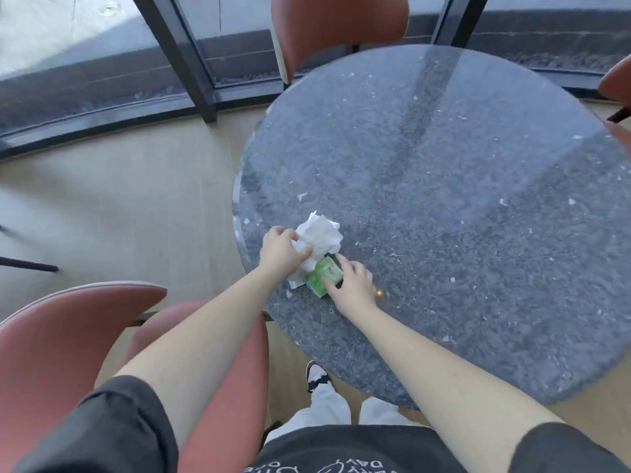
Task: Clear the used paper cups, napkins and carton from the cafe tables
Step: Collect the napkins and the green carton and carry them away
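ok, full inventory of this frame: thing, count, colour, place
napkin: 1, white, crumpled, near table edge
carton: 1, green, lying flat beside the napkin, nearer the person
table: 1, round, dark grey speckled stone
chairs: 4 at least partly visible, reddish-brown, around the table
window frames: dark, behind the table
floor: light wood
shoe: 1, black and white, under the table edge
left hand: gripping the napkin
right hand: fingers on the carton
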The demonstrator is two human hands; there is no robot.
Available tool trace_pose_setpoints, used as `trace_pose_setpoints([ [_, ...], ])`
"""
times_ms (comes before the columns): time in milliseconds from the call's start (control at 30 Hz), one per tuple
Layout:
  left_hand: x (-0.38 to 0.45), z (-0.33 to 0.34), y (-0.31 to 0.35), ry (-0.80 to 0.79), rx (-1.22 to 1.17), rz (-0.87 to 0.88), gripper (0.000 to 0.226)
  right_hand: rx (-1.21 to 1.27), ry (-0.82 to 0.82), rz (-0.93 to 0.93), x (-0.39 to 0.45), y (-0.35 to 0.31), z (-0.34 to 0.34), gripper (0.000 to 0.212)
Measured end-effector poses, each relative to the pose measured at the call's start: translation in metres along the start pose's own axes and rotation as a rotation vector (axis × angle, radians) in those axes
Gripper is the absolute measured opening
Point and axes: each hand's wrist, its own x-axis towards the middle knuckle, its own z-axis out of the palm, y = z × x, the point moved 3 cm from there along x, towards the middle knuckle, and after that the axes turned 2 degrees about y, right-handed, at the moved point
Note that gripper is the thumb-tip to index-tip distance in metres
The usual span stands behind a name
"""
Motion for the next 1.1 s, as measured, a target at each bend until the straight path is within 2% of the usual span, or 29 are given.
trace_pose_setpoints([
  [267, 0.012, 0.016, -0.009, 0.023, 0.137, 0.126, 0.033, -0.209, 0.056, 0.015, 0.021, -0.005, 0.009, 0.079],
  [300, 0.011, 0.018, -0.009, 0.012, 0.108, 0.113, 0.037, -0.217, 0.057, 0.027, 0.023, -0.004, 0.009, 0.079],
  [433, 0.005, 0.02, -0.008, -0.041, 0.041, 0.085, 0.081, -0.132, 0.045, 0.104, 0.023, 0.001, 0.006, 0.07],
  [467, 0.005, 0.021, -0.008, -0.055, 0.067, 0.075, 0.081, -0.126, 0.035, 0.125, 0.024, 0.003, 0.003, 0.068],
  [567, 0.005, 0.025, -0.013, -0.123, 0.162, 0.077, 0.057, -0.077, -0.002, 0.182, 0.024, 0.011, -0.01, 0.061],
  [667, 0.001, 0.026, -0.02, -0.127, 0.16, 0.09, 0.037, 0.179, -0.018, 0.209, 0.021, 0.024, -0.026, 0.046],
  [833, -0.01, 0.02, -0.013, -0.092, -0.011, 0.123, 0.022, 0.654, 0.047, 0.234, -0.006, 0.046, -0.049, 0.011],
  [967, -0.028, 0.012, 0.003, -0.134, -0.267, 0.114, 0.016, 1.021, 0.071, 0.279, -0.037, 0.06, -0.063, 0.016],
  [1100, -0.05, 0.008, 0.024, -0.172, -0.433, 0.18, 0.025, 1.173, 0.17, 0.255, -0.068, 0.076, -0.084, 0.012],
])
